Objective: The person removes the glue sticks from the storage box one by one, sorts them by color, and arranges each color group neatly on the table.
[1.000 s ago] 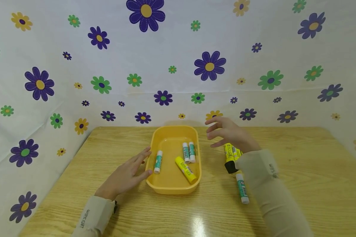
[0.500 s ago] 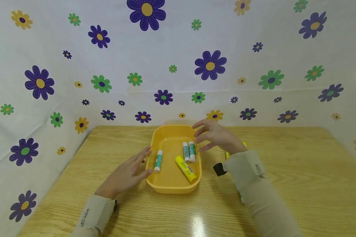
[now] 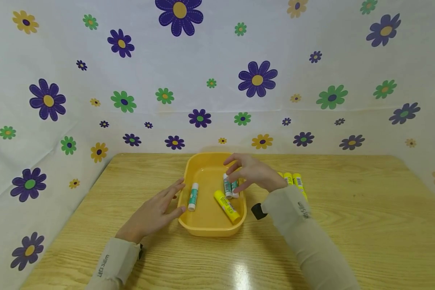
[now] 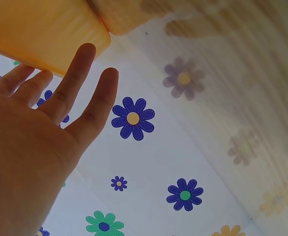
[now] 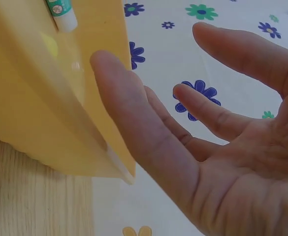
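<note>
Glue sticks (image 3: 227,207) lie in the yellow tray (image 3: 206,219), right hand (image 3: 253,174) over its edge.

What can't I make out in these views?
Head: rightmost teal stick, partly covered by the right hand.
Head: yellow sticks outside the tray, partly behind the right sleeve.
Right wrist: one teal stick, cut by the top edge.
Left wrist: tray, cut by picture edges.

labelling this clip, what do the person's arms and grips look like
The left sleeve and right sleeve are long, beige, with dark lettering near the cuff. A black piece shows beside each cuff. The left grip and right grip wear no gloves.
</note>
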The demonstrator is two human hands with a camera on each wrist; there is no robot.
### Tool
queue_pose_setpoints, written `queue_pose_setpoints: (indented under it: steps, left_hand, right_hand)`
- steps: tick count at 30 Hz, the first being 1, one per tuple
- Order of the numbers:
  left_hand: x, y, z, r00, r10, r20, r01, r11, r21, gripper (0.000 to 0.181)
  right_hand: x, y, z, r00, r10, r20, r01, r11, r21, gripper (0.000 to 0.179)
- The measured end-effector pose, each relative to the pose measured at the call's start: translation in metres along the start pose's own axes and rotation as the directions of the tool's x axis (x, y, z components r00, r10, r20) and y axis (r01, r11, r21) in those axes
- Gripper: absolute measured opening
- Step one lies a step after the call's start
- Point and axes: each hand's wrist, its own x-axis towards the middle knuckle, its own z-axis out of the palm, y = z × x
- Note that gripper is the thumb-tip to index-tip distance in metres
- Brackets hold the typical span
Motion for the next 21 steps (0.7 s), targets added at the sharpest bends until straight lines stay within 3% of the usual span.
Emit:
queue_pose_setpoints:
  steps: [14, 21]
  left_hand:
    - [0.000, 0.001, -0.001, 1.000, 0.002, 0.003, -0.002, 1.000, 0.006, 0.071]
    - [0.001, 0.002, -0.001, 1.000, -0.009, 0.017, 0.009, 1.000, -0.001, 0.071]
  right_hand:
    - [0.010, 0.000, 0.016, 0.994, 0.095, 0.062, -0.092, 0.994, -0.052, 0.058]
    - [0.011, 0.000, 0.019, 0.990, 0.107, 0.091, -0.099, 0.991, -0.087, 0.058]
